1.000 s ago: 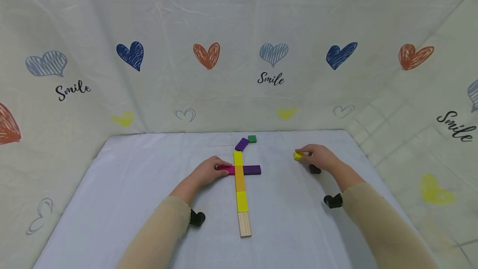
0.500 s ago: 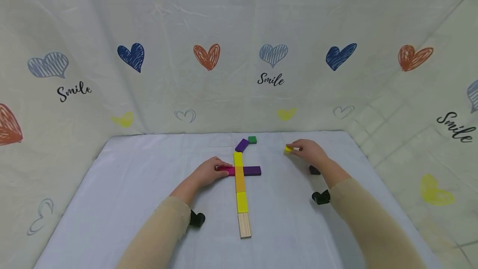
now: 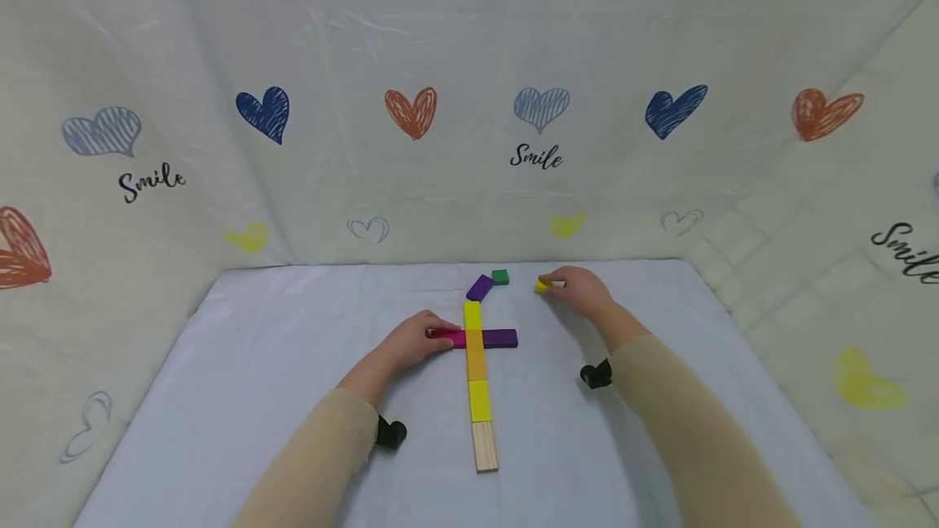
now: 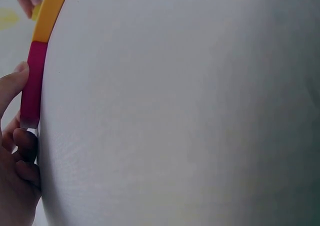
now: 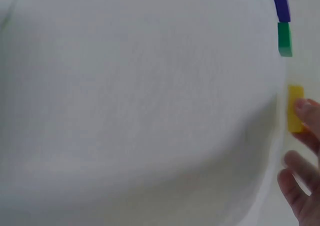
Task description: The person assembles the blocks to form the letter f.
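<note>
My left hand holds the outer end of a magenta block, thumb on one side and fingers at its end. That block abuts the left side of an orange block in an upright line on the cloth. Pinched between my right thumb and fingers is a small yellow block, with my right hand at the far right of the green block. A gap separates the yellow block from the green one. A slanted purple block touches the green block's corner.
Along the line lie a far yellow block, a nearer yellow block and a plain wood block. To the right of the orange one lies a dark purple block. A patterned curtain rises behind the white table.
My right hand has moved left and away from me with the yellow block, closer to the green block. A dark block near the right wrist has become hidden. My left hand stays in place.
</note>
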